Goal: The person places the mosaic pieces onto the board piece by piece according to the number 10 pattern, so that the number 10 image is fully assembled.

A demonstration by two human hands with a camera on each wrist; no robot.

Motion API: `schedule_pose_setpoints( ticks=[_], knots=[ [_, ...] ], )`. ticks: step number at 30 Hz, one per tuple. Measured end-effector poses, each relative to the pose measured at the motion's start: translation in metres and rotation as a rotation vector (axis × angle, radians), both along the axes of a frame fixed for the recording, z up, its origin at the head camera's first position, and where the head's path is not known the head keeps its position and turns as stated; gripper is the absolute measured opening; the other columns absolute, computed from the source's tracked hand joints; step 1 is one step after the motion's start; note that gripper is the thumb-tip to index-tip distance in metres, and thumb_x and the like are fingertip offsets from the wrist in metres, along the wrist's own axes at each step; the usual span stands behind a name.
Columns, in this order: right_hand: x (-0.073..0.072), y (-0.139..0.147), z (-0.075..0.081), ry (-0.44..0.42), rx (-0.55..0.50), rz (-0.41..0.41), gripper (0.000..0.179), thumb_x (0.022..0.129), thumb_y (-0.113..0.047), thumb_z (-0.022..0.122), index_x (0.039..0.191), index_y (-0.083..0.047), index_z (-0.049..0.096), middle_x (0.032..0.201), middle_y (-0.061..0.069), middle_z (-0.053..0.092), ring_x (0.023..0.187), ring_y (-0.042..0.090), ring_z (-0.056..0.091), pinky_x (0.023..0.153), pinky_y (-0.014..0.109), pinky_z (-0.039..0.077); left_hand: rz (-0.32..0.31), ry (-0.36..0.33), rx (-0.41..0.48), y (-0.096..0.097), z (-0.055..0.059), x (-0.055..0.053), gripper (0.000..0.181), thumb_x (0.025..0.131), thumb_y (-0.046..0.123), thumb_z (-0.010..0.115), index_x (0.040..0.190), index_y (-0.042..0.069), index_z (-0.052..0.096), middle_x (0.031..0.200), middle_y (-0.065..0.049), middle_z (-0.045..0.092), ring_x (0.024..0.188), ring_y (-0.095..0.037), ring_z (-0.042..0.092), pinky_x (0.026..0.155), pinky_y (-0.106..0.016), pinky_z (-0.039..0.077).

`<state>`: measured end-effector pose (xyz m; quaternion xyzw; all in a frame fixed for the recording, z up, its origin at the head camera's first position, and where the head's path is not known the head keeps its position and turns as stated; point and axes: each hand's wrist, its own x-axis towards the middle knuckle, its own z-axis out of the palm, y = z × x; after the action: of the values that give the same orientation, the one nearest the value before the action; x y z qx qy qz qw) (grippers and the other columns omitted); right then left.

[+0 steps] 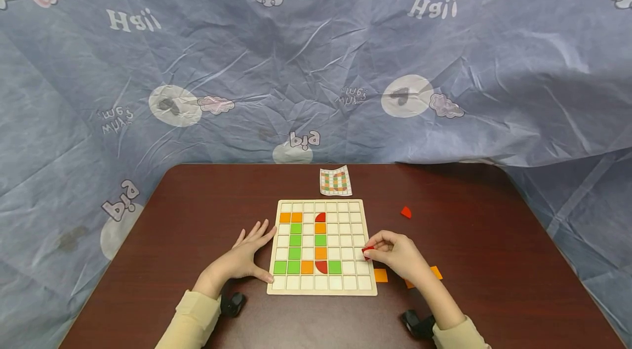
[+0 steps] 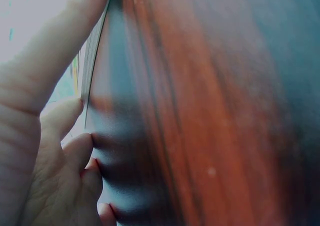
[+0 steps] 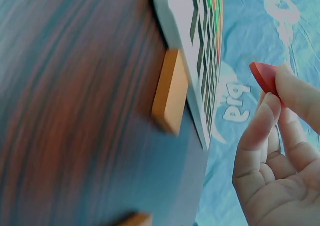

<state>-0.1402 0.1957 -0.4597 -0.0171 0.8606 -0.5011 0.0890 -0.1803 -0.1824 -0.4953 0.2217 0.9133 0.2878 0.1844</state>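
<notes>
My right hand (image 1: 395, 253) pinches a red quarter-circle tile (image 3: 265, 77) between thumb and fingertips, over the right edge of a pale grid board (image 1: 321, 286). At the board's left edge my left hand (image 1: 244, 258) rests with fingers spread, its thumb near the lower left corner. In the left wrist view the fingers (image 2: 75, 151) lie along the board's side. Green, orange and red tiles fill some board squares, among them a red quarter-circle (image 1: 321, 267) in the lower middle and another red quarter-circle (image 1: 321, 218) near the top.
Behind the board lies a small printed pattern card (image 1: 336, 181). A loose red tile (image 1: 406, 212) is at the right. An orange tile (image 1: 381, 275) sits beside the board's lower right, with more orange tiles (image 1: 436, 272) partly under the right forearm. A blue printed cloth (image 1: 316, 63) hangs behind the table.
</notes>
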Motion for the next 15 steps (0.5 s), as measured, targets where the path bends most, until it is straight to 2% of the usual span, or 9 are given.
schedule_pose_setpoints(
  ticks=[6, 15],
  knots=[
    [-0.001, -0.015, -0.003, -0.018, 0.001, 0.039, 0.016, 0.081, -0.016, 0.081, 0.089, -0.009, 0.069, 0.076, 0.001, 0.067, 0.066, 0.014, 0.060, 0.057, 0.020, 0.046, 0.002, -0.009, 0.002, 0.001, 0.001, 0.000, 0.120, 0.061, 0.042, 0.091, 0.157, 0.011, 0.024, 0.165, -0.018, 0.006, 0.153, -0.039, -0.001, 0.119, -0.063, -0.004],
    [0.000, -0.031, -0.009, -0.012, 0.043, 0.121, 0.010, 0.083, -0.014, 0.078, 0.084, -0.008, 0.070, 0.071, 0.000, 0.066, 0.063, 0.013, 0.059, 0.057, 0.020, 0.047, 0.005, -0.011, -0.004, 0.001, 0.002, 0.000, 0.120, 0.062, 0.042, 0.091, 0.157, 0.011, 0.024, 0.165, -0.018, 0.006, 0.153, -0.039, 0.000, 0.119, -0.063, -0.003]
  ],
)
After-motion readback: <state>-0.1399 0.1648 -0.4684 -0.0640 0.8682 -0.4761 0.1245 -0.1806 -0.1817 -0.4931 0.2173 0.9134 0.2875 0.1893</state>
